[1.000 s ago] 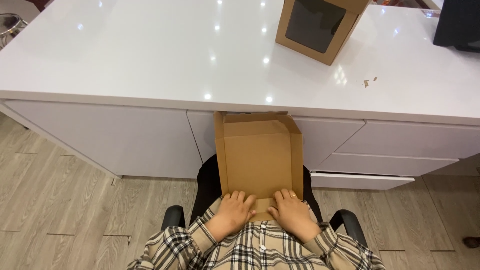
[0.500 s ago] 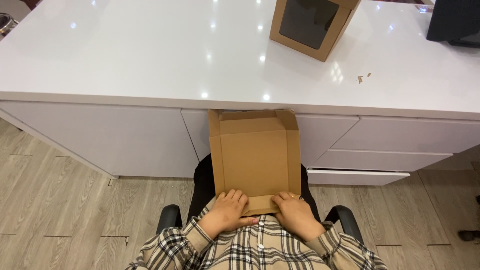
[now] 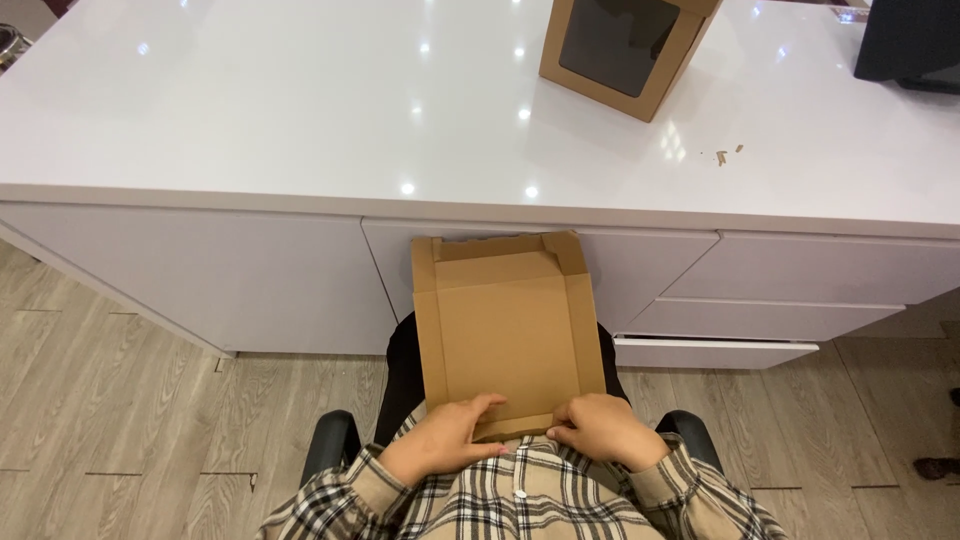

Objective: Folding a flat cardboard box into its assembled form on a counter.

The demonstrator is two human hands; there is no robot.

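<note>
A flat, unfolded sheet of brown cardboard (image 3: 508, 335) with creased flaps along its edges lies on the lap of the seated person, and its far end reaches up in front of the white drawer fronts (image 3: 760, 290) below the counter edge. The left hand (image 3: 447, 440) presses on the near left corner of the cardboard, with the fingers laid on top and curled over the near flap. The right hand (image 3: 600, 428) does the same at the near right corner, the fingers bent and closed on the flap (the thumbs are mostly hidden, so I cannot tell how firm the pinch is). Both sleeves are of plaid cloth in beige and black.

On the glossy white counter (image 3: 250, 110), near its far right part, stands an assembled brown cardboard box with a dark window (image 3: 628, 50). Some small brown crumbs (image 3: 727, 155) lie to the right of it, closer to the near edge. A black object (image 3: 915, 45) sits at the far right corner. The black chair armrests (image 3: 335, 440) show on both sides of the person, above the grey wooden floor (image 3: 120, 420).
</note>
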